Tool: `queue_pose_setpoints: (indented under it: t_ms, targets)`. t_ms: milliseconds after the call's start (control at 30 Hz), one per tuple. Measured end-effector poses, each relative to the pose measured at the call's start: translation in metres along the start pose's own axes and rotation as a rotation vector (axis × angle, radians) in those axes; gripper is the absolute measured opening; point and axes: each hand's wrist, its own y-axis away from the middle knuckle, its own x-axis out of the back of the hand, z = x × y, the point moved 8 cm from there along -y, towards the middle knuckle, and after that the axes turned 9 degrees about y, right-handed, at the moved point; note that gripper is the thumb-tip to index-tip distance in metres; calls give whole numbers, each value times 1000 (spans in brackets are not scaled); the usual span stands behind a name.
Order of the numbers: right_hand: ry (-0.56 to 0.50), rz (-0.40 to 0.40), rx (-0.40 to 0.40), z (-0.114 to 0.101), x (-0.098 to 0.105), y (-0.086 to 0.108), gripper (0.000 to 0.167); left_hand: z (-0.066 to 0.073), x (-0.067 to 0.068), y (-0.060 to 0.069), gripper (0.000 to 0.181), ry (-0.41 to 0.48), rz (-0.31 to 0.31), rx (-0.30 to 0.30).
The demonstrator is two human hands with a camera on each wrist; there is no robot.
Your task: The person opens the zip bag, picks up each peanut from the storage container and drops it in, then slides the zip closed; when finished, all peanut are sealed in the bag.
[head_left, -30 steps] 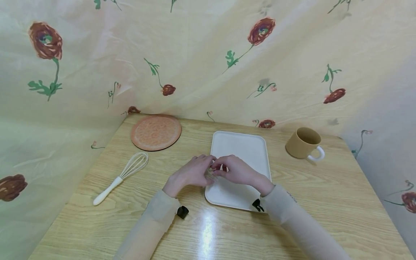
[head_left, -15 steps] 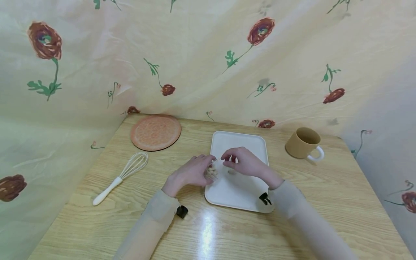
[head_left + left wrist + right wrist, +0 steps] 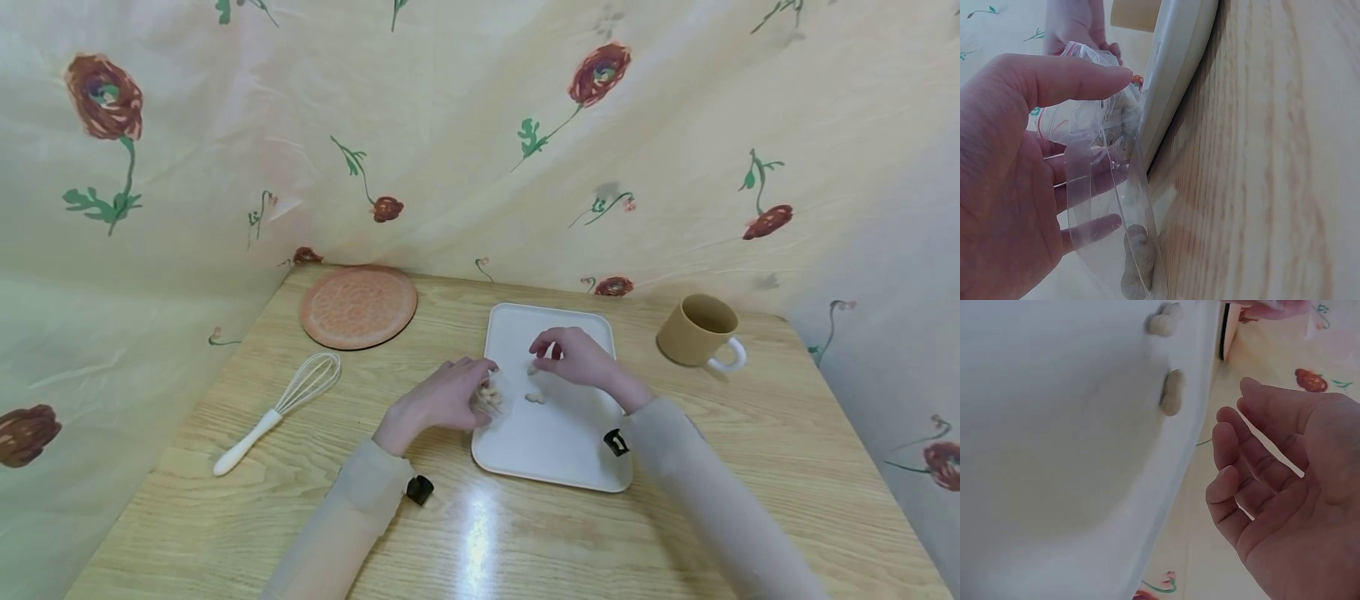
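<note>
My left hand [image 3: 442, 396] grips a clear zip bag [image 3: 1088, 187] at the left edge of the white tray [image 3: 547, 454]. In the left wrist view the thumb lies across the bag, with the fingers behind it. Unshelled peanuts show through the plastic, one of them a peanut [image 3: 1138, 262] low in the bag. Over the tray's middle hovers my right hand [image 3: 576, 358], its fingers loosely bent and holding nothing. Beneath it on the tray lies one peanut [image 3: 1173, 394], and nearer the bag are what look like two more peanuts [image 3: 1163, 324] close together.
A white whisk [image 3: 277, 412] lies on the wooden table at the left. Behind it is a round orange-pink mat [image 3: 360, 307]. To the right of the tray stands a tan mug [image 3: 693, 332] with a white handle. Floral cloth [image 3: 442, 167] hangs behind the table.
My right hand has moved from the bag to the right and away over the tray. Peanuts now show on the tray where it passed. The left hand stays at the bag.
</note>
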Motion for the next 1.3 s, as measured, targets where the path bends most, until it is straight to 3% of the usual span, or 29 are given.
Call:
queue_pose_setpoints:
  t_ms: [400, 1300]
  targets:
    - [51, -57, -42, 22, -21, -5, 16, 0, 0, 0, 71, -2, 0, -1]
    - [51, -77, -96, 23, -30, 0, 11, 0, -1, 0, 70, -9, 1, 7]
